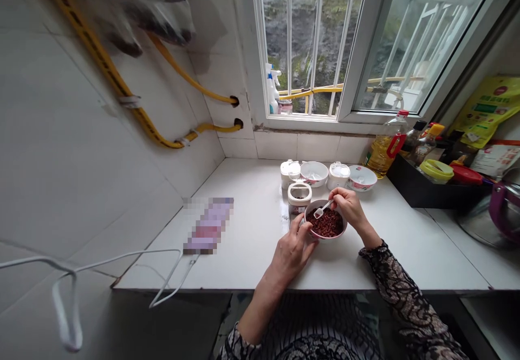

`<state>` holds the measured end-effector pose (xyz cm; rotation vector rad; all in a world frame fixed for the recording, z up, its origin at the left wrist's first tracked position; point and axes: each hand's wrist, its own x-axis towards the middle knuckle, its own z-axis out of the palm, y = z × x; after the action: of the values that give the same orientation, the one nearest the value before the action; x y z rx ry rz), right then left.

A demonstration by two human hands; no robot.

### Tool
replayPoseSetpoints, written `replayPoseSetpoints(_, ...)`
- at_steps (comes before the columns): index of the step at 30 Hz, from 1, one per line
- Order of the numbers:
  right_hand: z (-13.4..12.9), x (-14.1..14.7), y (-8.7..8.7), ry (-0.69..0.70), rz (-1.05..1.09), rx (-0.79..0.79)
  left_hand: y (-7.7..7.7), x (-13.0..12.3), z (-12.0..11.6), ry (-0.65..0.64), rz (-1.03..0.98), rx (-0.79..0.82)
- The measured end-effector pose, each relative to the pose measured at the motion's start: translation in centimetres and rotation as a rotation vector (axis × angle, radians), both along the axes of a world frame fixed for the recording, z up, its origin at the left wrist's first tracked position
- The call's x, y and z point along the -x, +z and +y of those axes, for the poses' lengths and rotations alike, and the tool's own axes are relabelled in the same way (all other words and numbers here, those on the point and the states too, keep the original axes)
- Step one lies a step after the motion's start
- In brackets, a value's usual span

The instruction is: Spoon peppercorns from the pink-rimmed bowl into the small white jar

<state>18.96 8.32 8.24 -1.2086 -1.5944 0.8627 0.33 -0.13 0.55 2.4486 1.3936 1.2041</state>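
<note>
A white bowl [343,229] filled with dark red, grain-like pieces [330,223] stands near the middle of the white counter. Around its left side and rim are the fingers of my left hand [293,249]. My right hand [348,207] pinches the handle of a small white spoon [319,212], whose scoop is over the dark red pieces, inside the bowl's rim. Just behind the bowl, to the left, is an open-topped jar [299,192] with a cream rim. Two white lidded jars [290,173] and two patterned bowls [362,177] form a row farther back.
On the counter's [244,262] left lies a blurred phone-like object [209,227] with a white cable [173,276]. An oil bottle [382,151], a black box of condiments [426,189] and a metal kettle [491,214] are at the right. Yellow pipes [142,122] run along the wall.
</note>
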Motion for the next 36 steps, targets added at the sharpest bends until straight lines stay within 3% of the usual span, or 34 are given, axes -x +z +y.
replayPoseSetpoints(7, -0.6, 0.1, -0.1, -0.012, -0.142, -0.08, 0.2, 0.0, -0.3, 0.002, 0.008, -0.012)
replayPoseSetpoints(17, -0.3, -0.6, 0.1, 0.004, 0.004, 0.138, 1.0, 0.2, -0.8, -0.006, 0.029, 0.004)
replayPoseSetpoints(22, -1.1, 0.1, 0.2, 0.148, -0.363, -0.139, 2.0, 0.7, -1.0, -0.031, 0.055, 0.024)
replayPoseSetpoints(24, -1.3, 0.4, 0.2, 0.231, -0.424, -0.166, 2.5, 1.1, -0.9, -0.052, 0.068, 0.054)
replayPoseSetpoints(29, -1.4, 0.1, 0.5, 0.112, -0.323, -0.022, 3.3, 1.9, -0.2, -0.109, 0.045, 0.085)
replayPoseSetpoints(36, -1.3, -0.6, 1.1, -0.009, -0.084, 0.191, 3.1, 2.2, 0.5, -0.163, -0.047, 0.095)
